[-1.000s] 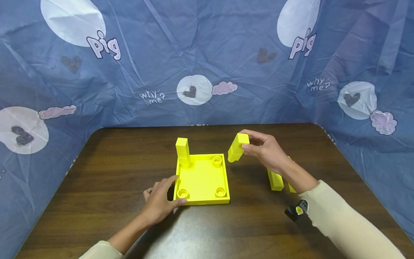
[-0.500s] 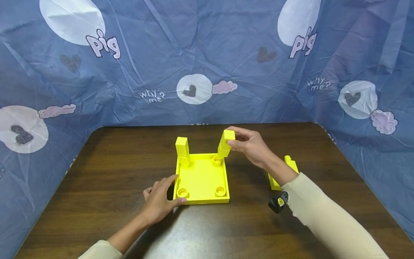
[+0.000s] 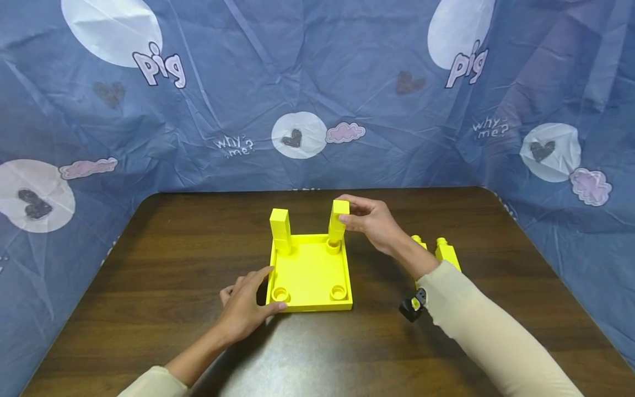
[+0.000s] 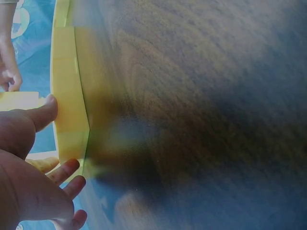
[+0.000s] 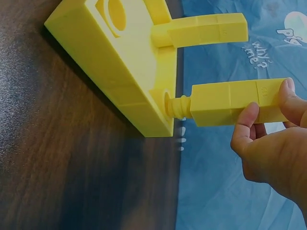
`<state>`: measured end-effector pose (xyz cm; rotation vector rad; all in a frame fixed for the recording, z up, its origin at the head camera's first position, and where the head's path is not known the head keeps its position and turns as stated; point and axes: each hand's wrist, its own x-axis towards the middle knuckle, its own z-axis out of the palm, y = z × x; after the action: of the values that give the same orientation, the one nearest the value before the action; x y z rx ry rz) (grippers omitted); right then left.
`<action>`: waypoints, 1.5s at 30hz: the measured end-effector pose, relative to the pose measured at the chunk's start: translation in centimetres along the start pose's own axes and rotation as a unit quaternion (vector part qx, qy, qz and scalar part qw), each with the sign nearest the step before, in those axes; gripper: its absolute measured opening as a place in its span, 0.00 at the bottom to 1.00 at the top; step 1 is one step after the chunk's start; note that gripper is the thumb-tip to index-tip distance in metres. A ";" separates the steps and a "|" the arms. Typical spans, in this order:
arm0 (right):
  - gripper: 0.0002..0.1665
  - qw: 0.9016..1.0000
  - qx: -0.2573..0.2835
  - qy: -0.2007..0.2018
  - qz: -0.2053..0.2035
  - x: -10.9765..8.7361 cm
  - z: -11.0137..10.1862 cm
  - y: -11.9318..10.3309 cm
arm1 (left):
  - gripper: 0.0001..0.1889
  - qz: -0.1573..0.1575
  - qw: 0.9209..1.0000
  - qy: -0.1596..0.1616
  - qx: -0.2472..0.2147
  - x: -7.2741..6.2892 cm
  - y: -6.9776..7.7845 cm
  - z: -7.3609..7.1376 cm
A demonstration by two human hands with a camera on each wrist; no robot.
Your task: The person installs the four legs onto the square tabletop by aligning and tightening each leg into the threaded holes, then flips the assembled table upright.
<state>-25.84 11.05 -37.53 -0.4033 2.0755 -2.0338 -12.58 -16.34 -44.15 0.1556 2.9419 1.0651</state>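
Observation:
A square yellow table top [image 3: 310, 275] with a raised rim lies on the wooden table, its round sockets facing up. One yellow table leg [image 3: 280, 229] stands in its far left corner. My left hand [image 3: 245, 314] holds the near left corner, thumb on the front edge and fingers along the left side. In my right hand [image 3: 379, 226], thumb and fingers pinch a second leg [image 5: 235, 101] near its upper end. That leg's threaded tip is at the mouth of the far right socket [image 3: 333, 248]; how deep it sits cannot be told. Both near sockets show open.
Two more yellow legs lie to the right: one leg [image 3: 446, 253] in view, the other leg [image 3: 418, 240] partly behind my right forearm. A black wrist camera [image 3: 413, 306] hangs under the right sleeve. Blue printed cloth [image 3: 307, 82] rises behind the table's far edge.
My right hand has carried the leg leftward, from beside the table top to above its far right socket, turning it more upright. The left hand has stayed on the corner.

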 end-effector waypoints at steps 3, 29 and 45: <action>0.27 1.000 -0.003 0.002 0.000 0.1 0.1 0.1 | 0.41 0.001 1.000 -0.001 -0.001 0.0 0.1 0.0; 0.29 0.960 -0.213 0.094 -0.152 -0.3 1.8 3.0 | 0.41 0.005 1.000 0.001 -0.004 0.0 0.2 0.2; 0.29 0.940 -0.296 0.078 -0.148 0.6 2.4 1.7 | 0.41 0.001 1.000 0.005 0.003 0.1 0.0 0.2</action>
<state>-25.74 8.63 -39.31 -0.7050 2.8664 -1.5670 -12.66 -16.17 -44.32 0.1527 2.9537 1.0609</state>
